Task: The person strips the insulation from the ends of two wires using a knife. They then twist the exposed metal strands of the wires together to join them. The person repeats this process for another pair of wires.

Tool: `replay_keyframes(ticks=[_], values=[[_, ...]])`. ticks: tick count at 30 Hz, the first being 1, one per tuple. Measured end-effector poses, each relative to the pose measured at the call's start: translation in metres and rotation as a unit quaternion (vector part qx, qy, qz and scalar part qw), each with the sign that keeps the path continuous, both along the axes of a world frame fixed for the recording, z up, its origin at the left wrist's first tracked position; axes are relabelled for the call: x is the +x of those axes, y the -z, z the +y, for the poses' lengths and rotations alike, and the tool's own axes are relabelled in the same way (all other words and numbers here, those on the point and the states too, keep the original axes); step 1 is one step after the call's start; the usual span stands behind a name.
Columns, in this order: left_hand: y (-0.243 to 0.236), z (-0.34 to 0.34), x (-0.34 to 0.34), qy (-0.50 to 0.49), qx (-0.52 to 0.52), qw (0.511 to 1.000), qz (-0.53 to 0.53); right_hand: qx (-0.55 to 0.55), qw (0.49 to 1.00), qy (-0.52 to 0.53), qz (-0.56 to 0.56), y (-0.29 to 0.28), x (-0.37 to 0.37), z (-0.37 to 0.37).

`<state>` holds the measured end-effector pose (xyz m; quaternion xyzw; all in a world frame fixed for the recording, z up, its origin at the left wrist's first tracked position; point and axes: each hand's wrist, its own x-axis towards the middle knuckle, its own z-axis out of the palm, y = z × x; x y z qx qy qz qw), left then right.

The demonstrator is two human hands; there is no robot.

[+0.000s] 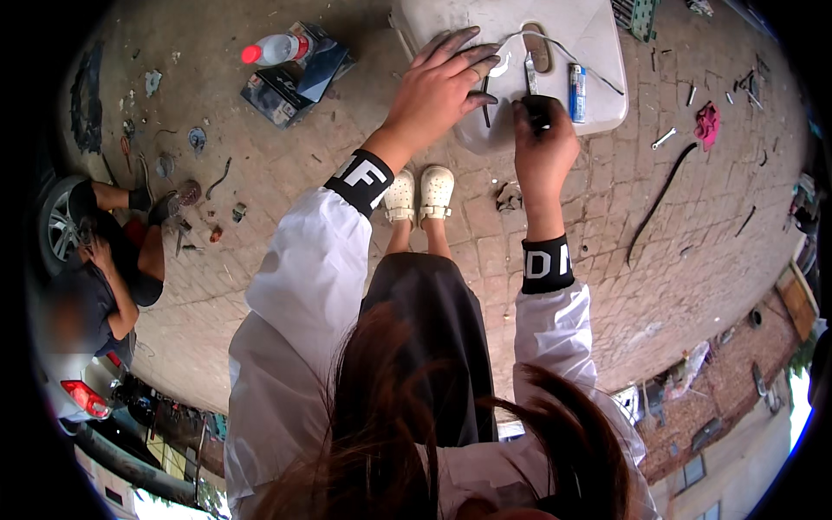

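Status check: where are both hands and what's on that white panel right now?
Left hand flat on white panel, pinning a thin dark rod. Right hand gripping a dark-handled tool. Blue battery and grey wire beside it.

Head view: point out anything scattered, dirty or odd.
Loose metal bits and a wrench lie strewn over the brick paving. The left hand is smeared dark with grime. A pink rag lies crumpled on the ground.

White stool [598, 52], blue battery [577, 93], pink rag [708, 124], red-capped bottle [276, 49].
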<state>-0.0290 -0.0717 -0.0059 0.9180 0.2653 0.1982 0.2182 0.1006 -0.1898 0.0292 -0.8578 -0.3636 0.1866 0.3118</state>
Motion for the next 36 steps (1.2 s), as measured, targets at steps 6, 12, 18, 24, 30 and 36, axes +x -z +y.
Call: replay_keyframes(ticks=[6,12,18,24,30,36], values=[[-0.013,0.006,-0.005,0.012,0.013,1.000,0.022,-0.011,0.990,-0.003,-0.140,0.015,0.008,0.007],[-0.012,0.002,-0.007,-0.034,-0.039,0.998,-0.031,-0.059,0.983,-0.062,-0.162,0.014,0.008,0.006],[-0.011,-0.002,-0.006,-0.047,-0.042,0.997,-0.034,0.024,0.995,0.035,0.090,0.011,-0.017,-0.002],[-0.026,-0.003,0.007,-0.084,-0.083,0.991,-0.066,0.050,0.996,0.028,0.073,0.007,-0.029,0.007],[-0.034,-0.009,0.013,-0.108,-0.113,0.988,-0.016,-0.013,0.999,0.004,0.048,-0.001,-0.029,0.009],[-0.032,-0.012,0.011,-0.105,-0.120,0.987,-0.017,-0.015,0.999,-0.023,0.021,-0.004,-0.026,0.007]])
